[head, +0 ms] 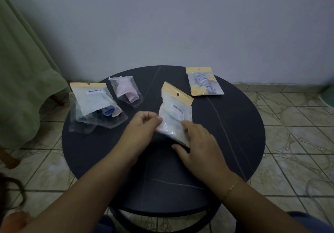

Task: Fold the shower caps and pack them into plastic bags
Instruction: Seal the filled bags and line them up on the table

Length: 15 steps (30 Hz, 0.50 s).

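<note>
We work over a round dark bench (112, 160) with both hands on one yellow-topped plastic bag (176, 113), which holds a folded pale shower cap. Our right hand (197, 142) lies over the bag's near end, its fingers curved across the plastic and the thumb tucked beneath the lower edge, so it holds the bag tilted up off the bench. Our left hand (144, 124) has its fingers curled, and the fingertips pinch the bag's left edge just across from the right hand.

Beyond and to the left of our left hand sits a clear bag (126, 91) with a pink cap rolled inside. Farther to the left of that hand lies a heap of bags (94, 108), the top one yellow-headed with a barcode label, something blue showing through its lower part. Well beyond our right hand, toward the wall, a packed bag with a patterned cap (204, 82) lies flat near the bench's far rim. A gold bracelet (230, 189) circles our right wrist.
</note>
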Each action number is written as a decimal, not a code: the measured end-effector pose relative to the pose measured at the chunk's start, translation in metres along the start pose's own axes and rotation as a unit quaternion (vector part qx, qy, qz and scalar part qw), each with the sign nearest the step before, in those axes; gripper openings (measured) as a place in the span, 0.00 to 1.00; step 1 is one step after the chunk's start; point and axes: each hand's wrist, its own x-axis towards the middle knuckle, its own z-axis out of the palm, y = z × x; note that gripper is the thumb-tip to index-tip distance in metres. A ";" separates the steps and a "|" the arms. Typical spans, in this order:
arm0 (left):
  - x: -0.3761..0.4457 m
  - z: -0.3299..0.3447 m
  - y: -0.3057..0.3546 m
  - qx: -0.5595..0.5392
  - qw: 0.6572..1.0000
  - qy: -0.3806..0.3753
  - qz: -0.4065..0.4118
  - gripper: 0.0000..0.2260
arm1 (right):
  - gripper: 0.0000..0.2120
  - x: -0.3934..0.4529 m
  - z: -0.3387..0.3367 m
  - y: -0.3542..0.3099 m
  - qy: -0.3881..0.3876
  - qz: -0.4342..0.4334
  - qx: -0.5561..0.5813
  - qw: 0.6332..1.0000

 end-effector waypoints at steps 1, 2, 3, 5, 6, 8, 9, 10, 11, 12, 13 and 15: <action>-0.004 0.004 0.005 -0.029 0.999 -0.007 0.029 0.02 | 0.29 0.002 -0.002 -0.003 0.024 0.019 0.060 0.998; -0.007 0.008 0.009 -0.048 0.997 -0.025 0.056 0.03 | 0.29 0.004 -0.003 -0.006 0.043 0.056 0.133 0.989; -0.010 0.011 0.011 -0.054 0.995 -0.047 0.075 0.05 | 0.29 0.006 -0.003 -0.009 0.049 0.103 0.208 0.971; -0.012 0.018 0.009 -0.017 0.991 -0.088 0.098 0.09 | 0.32 0.010 -0.003 -0.013 0.056 0.192 0.331 0.922; -0.010 0.020 0.004 0.028 0.989 -0.103 0.105 0.12 | 0.32 0.013 -0.004 -0.013 0.056 0.223 0.369 0.901; -0.005 0.025 -0.009 0.166 0.972 -0.124 0.108 0.19 | 0.31 0.016 -0.010 -0.016 0.025 0.263 0.392 0.881; -0.004 0.028 -0.012 0.229 0.959 -0.128 0.111 0.21 | 0.28 0.017 -0.015 -0.016 -0.003 0.274 0.376 0.885; -0.003 0.029 -0.014 0.268 0.948 -0.126 0.119 0.22 | 0.24 0.017 -0.021 -0.016 -0.033 0.286 0.347 0.893; -0.002 0.030 -0.014 0.283 0.943 -0.120 0.126 0.20 | 0.19 0.016 -0.028 -0.015 -0.058 0.295 0.314 0.901; -0.001 0.030 -0.013 0.292 0.940 -0.111 0.136 0.17 | 0.14 0.017 -0.035 -0.013 -0.078 0.301 0.285 0.907; -0.001 0.030 -0.012 0.308 0.935 -0.099 0.143 0.15 | 0.13 0.017 -0.042 -0.011 -0.096 0.303 0.254 0.913; -0.001 0.029 -0.010 0.368 0.915 -0.067 0.153 0.11 | 0.21 0.018 -0.054 -0.005 -0.123 0.305 0.159 0.931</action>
